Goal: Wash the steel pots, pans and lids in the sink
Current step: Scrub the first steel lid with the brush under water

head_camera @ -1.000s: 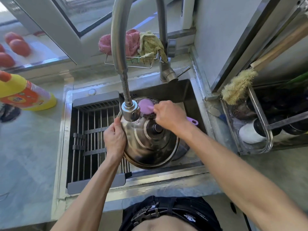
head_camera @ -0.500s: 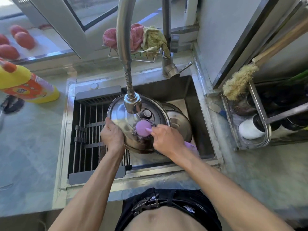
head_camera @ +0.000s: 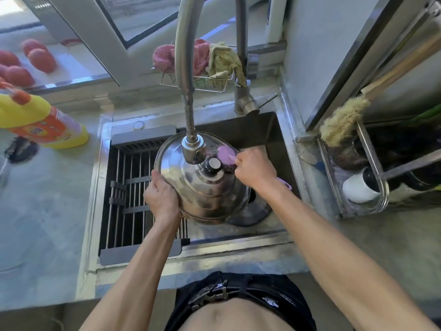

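1. The left hand gripped a steel lid over the sink.
2. The right hand clutched a pink scrubber against it.
3. The detergent bottle label was unreadable, its top cut off.

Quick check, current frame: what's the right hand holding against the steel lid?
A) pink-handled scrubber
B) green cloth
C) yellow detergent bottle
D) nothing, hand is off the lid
A: the right hand grips a pink-handled scrubber pressed on the lid next to its black knob, while the left hand holds the lid's rim.
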Available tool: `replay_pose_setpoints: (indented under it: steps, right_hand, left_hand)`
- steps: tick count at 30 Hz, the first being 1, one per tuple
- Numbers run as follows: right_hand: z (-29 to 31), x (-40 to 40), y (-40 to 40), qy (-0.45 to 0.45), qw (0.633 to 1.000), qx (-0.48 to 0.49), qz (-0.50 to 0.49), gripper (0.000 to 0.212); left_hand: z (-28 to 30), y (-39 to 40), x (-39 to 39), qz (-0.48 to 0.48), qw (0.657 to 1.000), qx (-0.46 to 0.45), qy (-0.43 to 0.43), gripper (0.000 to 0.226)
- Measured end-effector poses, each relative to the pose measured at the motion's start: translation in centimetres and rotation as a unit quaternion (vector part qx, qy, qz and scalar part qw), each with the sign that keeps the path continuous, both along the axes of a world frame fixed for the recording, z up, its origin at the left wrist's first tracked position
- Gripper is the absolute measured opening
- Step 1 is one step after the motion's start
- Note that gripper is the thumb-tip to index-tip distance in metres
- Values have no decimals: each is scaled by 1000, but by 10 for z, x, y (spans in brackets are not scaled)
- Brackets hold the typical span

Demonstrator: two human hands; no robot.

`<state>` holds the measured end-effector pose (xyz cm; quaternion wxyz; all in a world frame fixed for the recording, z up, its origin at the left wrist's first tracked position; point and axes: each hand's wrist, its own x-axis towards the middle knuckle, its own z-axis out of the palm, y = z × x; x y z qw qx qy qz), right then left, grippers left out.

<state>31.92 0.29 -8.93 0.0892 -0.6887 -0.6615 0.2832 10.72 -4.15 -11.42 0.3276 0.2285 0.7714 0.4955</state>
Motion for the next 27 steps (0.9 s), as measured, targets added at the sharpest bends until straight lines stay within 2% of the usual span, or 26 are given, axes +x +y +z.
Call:
replay_pose_setpoints:
  steps: [2,5,13,18,20,24,27]
  right_hand:
    - [-16,4,-18,0,1000,-13,-22,26]
    - [-27,-6,-49,7,1000,-5,10,32]
    - [9,-26,-55,31,991,86,94,30]
    - [12,-11,-44,40,991,126,-10,28]
    - [11,-8,-41,53,990,129,-37,29]
    - [7,-20,-39,11,994,111,8,28]
    - [0,-12,-30,32,994,83,-57,30]
  left_hand:
    - [-6,-1,-3,15,1000,-13,-7,51]
    - [-10,0,-1,34,999,-38,5,50]
    - [-2,12,-8,25,996,-33,79,55]
    - [8,19,-17,48,996,-33,65,52]
    - [9,18,-10,21,997,-29,65,49]
    - [8,5,16,-78,993,4,84,51]
    - [9,-2,23,-91,993,33,70,52]
